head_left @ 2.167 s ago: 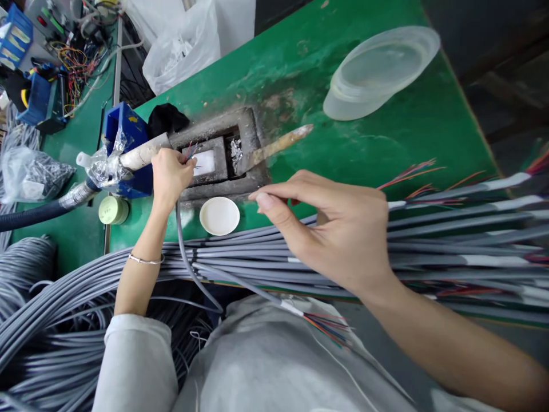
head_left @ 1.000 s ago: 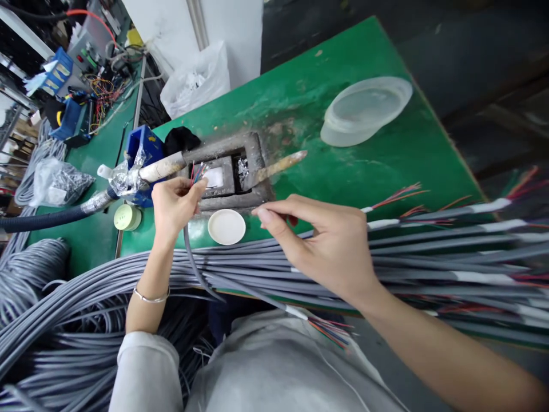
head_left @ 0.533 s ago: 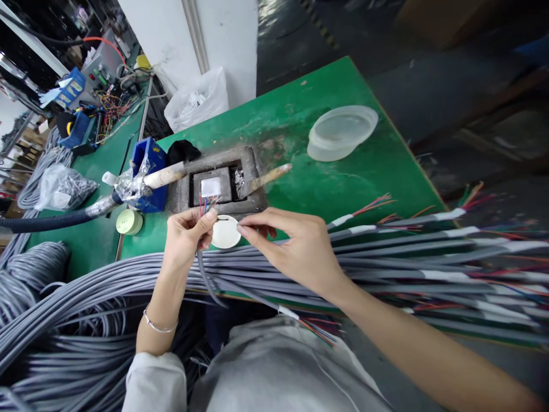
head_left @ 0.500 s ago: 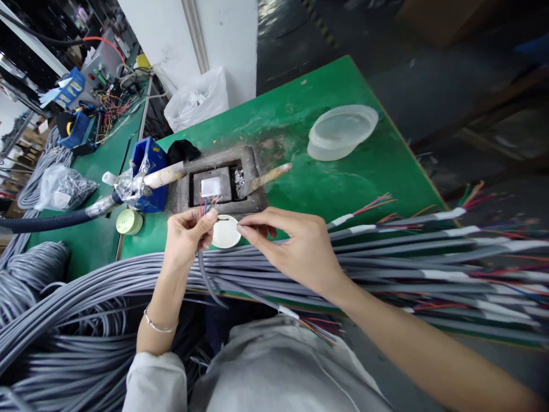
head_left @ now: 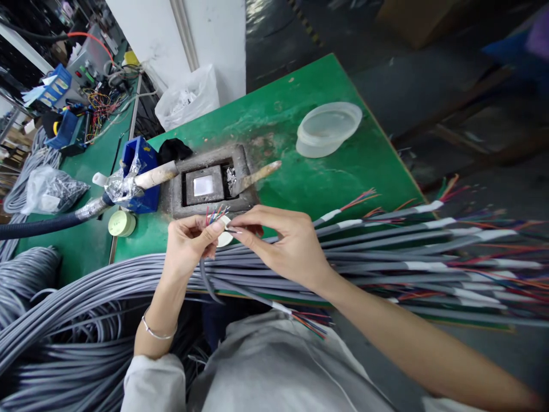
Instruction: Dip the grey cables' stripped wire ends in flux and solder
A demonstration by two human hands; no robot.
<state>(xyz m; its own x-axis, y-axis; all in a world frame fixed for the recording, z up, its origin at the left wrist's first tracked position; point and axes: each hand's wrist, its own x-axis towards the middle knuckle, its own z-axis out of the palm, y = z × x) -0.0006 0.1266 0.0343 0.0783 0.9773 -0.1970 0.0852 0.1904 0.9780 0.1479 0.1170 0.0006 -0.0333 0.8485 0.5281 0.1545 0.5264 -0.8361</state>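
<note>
My left hand (head_left: 186, 246) pinches the end of a grey cable (head_left: 206, 277), whose stripped coloured wires (head_left: 215, 213) fan out above my thumb. My right hand (head_left: 285, 246) is closed in a pinch right beside those wire tips, thumb and forefinger almost touching the left thumb; what it holds, if anything, is too small to see. Both hands hover over a thick bundle of grey cables (head_left: 377, 252) lying across the green bench (head_left: 300, 177). Just behind them sits a grey solder pot (head_left: 206, 183) with a bright pool, and a small white dish (head_left: 225, 237) shows partly under my fingers.
A wooden-handled tool (head_left: 255, 174) rests on the pot's right rim. A hose nozzle wrapped in foil (head_left: 115, 186) lies over a blue bin (head_left: 137, 166) at the left. Clear plastic lids (head_left: 328, 126) sit at the back right; a round tin (head_left: 119, 223) stands at the left.
My left hand has drawn the cable end back from the solder pot toward me. My right hand has moved left to meet it at the wire tips.
</note>
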